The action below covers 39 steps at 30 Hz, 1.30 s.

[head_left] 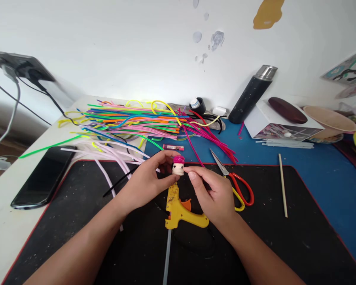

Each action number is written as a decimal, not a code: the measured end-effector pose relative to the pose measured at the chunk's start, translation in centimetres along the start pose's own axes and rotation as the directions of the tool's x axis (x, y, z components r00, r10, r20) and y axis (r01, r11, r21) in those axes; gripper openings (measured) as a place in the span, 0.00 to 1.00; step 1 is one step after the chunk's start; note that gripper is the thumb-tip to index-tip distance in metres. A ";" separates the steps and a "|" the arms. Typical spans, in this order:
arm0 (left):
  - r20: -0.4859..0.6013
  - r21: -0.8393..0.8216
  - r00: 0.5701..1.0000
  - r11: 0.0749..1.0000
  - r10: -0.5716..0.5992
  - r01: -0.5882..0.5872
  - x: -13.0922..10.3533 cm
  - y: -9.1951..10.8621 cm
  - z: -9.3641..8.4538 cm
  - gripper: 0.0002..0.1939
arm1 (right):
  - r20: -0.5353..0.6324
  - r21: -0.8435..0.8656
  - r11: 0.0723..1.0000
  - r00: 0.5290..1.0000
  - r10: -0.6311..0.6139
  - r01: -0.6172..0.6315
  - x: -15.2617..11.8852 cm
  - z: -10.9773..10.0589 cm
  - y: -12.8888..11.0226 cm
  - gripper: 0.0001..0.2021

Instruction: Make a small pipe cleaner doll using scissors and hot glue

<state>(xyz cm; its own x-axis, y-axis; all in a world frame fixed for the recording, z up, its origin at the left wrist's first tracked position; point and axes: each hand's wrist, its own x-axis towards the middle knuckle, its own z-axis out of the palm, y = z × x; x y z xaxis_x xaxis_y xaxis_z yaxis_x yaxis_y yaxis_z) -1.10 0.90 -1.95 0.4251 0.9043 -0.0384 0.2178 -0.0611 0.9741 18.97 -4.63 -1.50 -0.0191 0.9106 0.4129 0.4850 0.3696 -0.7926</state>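
Note:
My left hand (146, 180) is closed on a small doll head (178, 168), gripping it between thumb and fingers. The head is cream and fuzzy, wound from pipe cleaner, with black eyes and a magenta top. My right hand (215, 190) is curled, its index fingertip at the right side of the face and the thumb just below. Whether a tiny thing sits in that pinch cannot be made out. Under the hands, a yellow glue gun (173, 209) with an orange trigger lies on the black mat (255, 245), a glue stick (167, 257) sticking out of its rear.
Scissors (230, 172) lie open right of my right hand, near a wooden stick (283, 186). Pipe cleaners (130, 120) are heaped behind. A phone (44, 176) rests at left. A black flask (250, 97) and a white box (279, 122) stand at the back right.

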 end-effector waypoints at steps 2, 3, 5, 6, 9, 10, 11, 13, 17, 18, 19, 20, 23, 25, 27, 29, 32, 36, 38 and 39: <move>-0.001 0.002 1.000 1.000 -0.001 0.001 0.0 0.0 0.0 0.22 | 0.004 0.004 1.000 1.000 0.005 -0.005 0.0 0.0 0.1 0.12; -0.003 0.003 1.000 1.000 -0.002 0.002 0.0 0.1 0.0 0.22 | 0.005 0.006 1.000 1.000 0.006 -0.006 0.0 0.0 0.1 0.12; -0.002 0.004 1.000 1.000 -0.008 0.008 0.0 0.2 0.0 0.22 | 0.008 0.008 1.000 1.000 0.009 -0.009 0.0 0.0 0.1 0.12; 0.001 0.005 1.000 1.000 -0.011 0.011 0.0 0.2 0.0 0.22 | 0.009 0.007 1.000 1.000 0.009 -0.009 0.0 0.0 0.2 0.12; 0.006 0.006 1.000 1.000 -0.017 0.017 -0.1 0.3 0.0 0.22 | 0.010 -0.001 1.000 1.000 0.012 -0.012 0.0 -0.1 0.2 0.12; 0.007 0.007 1.000 1.000 -0.017 0.017 -0.1 0.3 0.0 0.22 | 0.012 -0.003 1.000 1.000 0.014 -0.014 0.0 -0.1 0.2 0.12; 0.007 0.008 1.000 1.000 -0.018 0.018 -0.1 0.3 0.0 0.22 | 0.013 -0.005 1.000 1.000 0.017 -0.017 0.0 -0.1 0.2 0.12; 0.009 0.009 1.000 1.000 -0.021 0.021 -0.1 0.3 0.0 0.22 | 0.015 -0.005 1.000 1.000 0.022 -0.022 0.0 0.0 0.2 0.12; 0.013 0.017 1.000 1.000 -0.024 0.024 0.0 0.3 0.0 0.22 | 0.014 0.004 1.000 1.000 0.022 -0.022 0.0 0.1 0.2 0.12; 0.010 0.019 1.000 1.000 -0.022 0.021 0.0 0.3 0.0 0.22 | 0.013 0.007 1.000 1.000 0.023 -0.023 0.0 0.1 0.3 0.12; 0.006 0.021 1.000 1.000 -0.019 0.018 0.0 0.3 0.0 0.22 | 0.011 0.009 1.000 1.000 0.023 -0.023 -0.1 0.1 0.3 0.12; 0.003 0.022 1.000 1.000 -0.015 0.015 0.0 0.3 0.0 0.22 | 0.008 0.011 1.000 1.000 0.022 -0.022 -0.1 0.0 0.3 0.12; -0.004 0.022 1.000 1.000 -0.007 0.007 0.0 0.2 0.0 0.22 | 0.000 0.008 1.000 1.000 0.018 -0.018 -0.1 -0.1 0.2 0.12; -0.005 0.017 1.000 1.000 -0.005 0.005 0.0 0.2 0.1 0.22 | -0.006 0.004 1.000 1.000 0.015 -0.015 -0.1 -0.2 0.1 0.12; -0.003 0.014 1.000 1.000 -0.006 0.006 0.0 0.2 0.1 0.22 | -0.006 0.000 1.000 1.000 0.015 -0.015 0.0 -0.2 0.1 0.12; 0.002 0.014 1.000 1.000 -0.010 0.010 0.0 0.2 0.0 0.23 | -0.001 -0.003 1.000 1.000 0.012 -0.012 0.0 -0.1 0.1 0.12; 0.008 0.014 1.000 1.000 -0.011 0.010 -0.1 0.1 0.0 0.23 | 0.010 0.002 1.000 1.000 0.010 -0.010 0.1 0.0 0.1 0.12; 0.004 0.010 1.000 1.000 -0.006 0.006 0.0 0.0 0.0 0.23 | 0.018 0.004 1.000 1.000 0.017 -0.017 0.1 0.0 0.0 0.12; 0.001 0.012 1.000 1.000 -0.004 0.004 0.0 0.0 0.0 0.23 | 0.009 0.001 1.000 1.000 0.016 -0.016 0.0 -0.1 0.0 0.12; -0.004 0.017 1.000 1.000 -0.002 0.002 0.0 0.1 0.0 0.23 | 0.001 -0.001 1.000 1.000 0.016 -0.016 0.0 -0.1 0.0 0.12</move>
<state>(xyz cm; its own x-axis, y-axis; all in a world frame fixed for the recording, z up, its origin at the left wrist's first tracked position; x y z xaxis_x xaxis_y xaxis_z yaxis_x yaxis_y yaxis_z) -1.10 0.93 -1.88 0.4214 0.9060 -0.0392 0.2334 -0.0665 0.9701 19.09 -4.64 -1.42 -0.0128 0.9165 0.3998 0.4863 0.3550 -0.7984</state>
